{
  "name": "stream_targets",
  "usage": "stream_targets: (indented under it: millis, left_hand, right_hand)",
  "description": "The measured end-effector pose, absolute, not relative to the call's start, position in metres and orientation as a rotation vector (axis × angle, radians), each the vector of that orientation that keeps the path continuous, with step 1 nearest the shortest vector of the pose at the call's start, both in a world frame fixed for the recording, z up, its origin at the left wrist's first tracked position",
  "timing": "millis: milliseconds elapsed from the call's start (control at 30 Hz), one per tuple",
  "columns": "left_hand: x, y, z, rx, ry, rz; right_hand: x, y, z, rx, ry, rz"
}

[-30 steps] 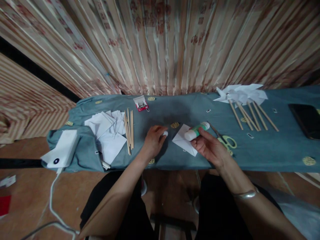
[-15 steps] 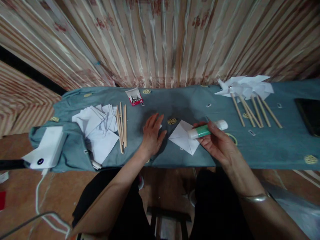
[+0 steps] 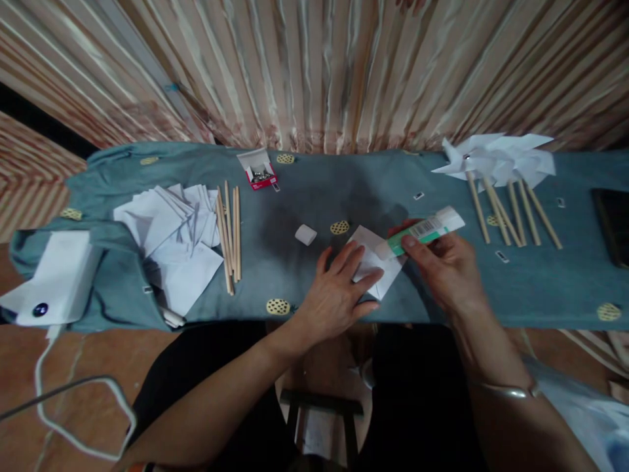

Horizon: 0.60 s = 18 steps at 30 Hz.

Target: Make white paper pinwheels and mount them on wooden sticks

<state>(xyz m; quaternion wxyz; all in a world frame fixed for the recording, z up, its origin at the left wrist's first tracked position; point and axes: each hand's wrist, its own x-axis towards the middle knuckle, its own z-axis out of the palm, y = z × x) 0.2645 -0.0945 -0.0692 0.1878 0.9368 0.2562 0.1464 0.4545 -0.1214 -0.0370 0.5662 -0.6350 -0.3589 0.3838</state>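
My right hand [image 3: 445, 269] grips a green and white glue stick [image 3: 426, 229], its tip down on a white folded paper square [image 3: 376, 259]. My left hand [image 3: 339, 292] lies flat with fingers spread on the left part of that paper, pressing it onto the blue cloth [image 3: 314, 196]. The glue stick's white cap [image 3: 305, 234] lies loose on the cloth to the left of the paper.
A heap of white paper squares [image 3: 170, 229] and several wooden sticks [image 3: 230, 229] lie at the left. A small red box of pins [image 3: 259, 173] sits at the back. Finished paper pinwheels on sticks [image 3: 501, 177] lie at the right, beside a dark phone [image 3: 614, 223]. A white device [image 3: 54, 278] with cable hangs off the left end.
My left hand left the cap on the cloth and moved right onto the paper. My right hand brought the glue stick's tip down onto the paper. The view shifted downward.
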Motion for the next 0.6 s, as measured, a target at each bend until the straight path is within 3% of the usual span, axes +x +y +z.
stream_targets:
  millis: [600]
  left_hand:
    - [0.266,-0.094,-0.069,2.707,0.729,0.363]
  right_hand:
    - [0.45,-0.126,-0.055,-1.697,-1.263,0.634]
